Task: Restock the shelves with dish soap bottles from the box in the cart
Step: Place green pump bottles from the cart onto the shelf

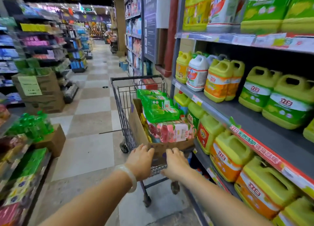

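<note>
- Firstly, left hand (140,161): fingers curled over the near top edge of the cardboard box (136,124), grasping it; a pale bangle (130,176) sits on the wrist.
- Right hand (176,163): fingers curled over the same near edge just beside the left hand, grip closed on the cardboard.
- Cardboard box: open-topped, standing in the basket of the shopping cart (119,93), filling its near end.
- Box contents: green dish soap refill packs (158,107) stacked on top, a pink pack (175,131) lying nearest the hands, yellow items wedged along the left inner wall.
- Shopping cart: dark wire frame on castors, parked on the checkered tile floor (88,120), its right side close to the shelving.
- A red carton (149,84) lies at the cart's far end.
- Right-hand shelves (254,124): grey metal tiers carrying large yellow-green dish soap jugs (288,103) with green or orange labels; one white jug (197,74) on the middle tier.
- Left of the aisle: stacked brown cartons (42,91) and green bottles (34,125) on a box.
</note>
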The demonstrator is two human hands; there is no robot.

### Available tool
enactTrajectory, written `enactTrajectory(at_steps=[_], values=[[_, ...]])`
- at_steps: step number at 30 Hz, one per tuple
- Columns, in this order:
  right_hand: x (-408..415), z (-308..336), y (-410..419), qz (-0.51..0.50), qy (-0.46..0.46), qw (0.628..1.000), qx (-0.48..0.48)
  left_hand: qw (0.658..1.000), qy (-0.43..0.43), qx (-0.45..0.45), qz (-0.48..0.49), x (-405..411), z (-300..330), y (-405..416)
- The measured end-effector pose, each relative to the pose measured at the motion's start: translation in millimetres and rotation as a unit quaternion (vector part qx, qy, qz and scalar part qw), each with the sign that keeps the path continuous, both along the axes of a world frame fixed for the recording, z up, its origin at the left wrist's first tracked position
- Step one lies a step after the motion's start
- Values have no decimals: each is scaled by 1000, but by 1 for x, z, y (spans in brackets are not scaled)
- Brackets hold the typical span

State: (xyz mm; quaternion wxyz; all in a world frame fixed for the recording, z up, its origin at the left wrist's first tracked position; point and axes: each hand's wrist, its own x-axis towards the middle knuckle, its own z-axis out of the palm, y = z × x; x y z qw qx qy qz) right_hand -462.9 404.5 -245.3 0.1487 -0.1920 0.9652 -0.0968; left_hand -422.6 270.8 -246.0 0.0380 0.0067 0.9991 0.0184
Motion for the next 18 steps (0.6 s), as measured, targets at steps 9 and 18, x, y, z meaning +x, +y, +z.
enactTrajectory(at_steps=[9,18], values=[[-130,-4,-57,-76,-30,997,-16,998,-42,26,-39,-156,9,-79],[-258,-13,-90,-123,3,992,-32,995,-64,58,-58,-280,-17,-116]])
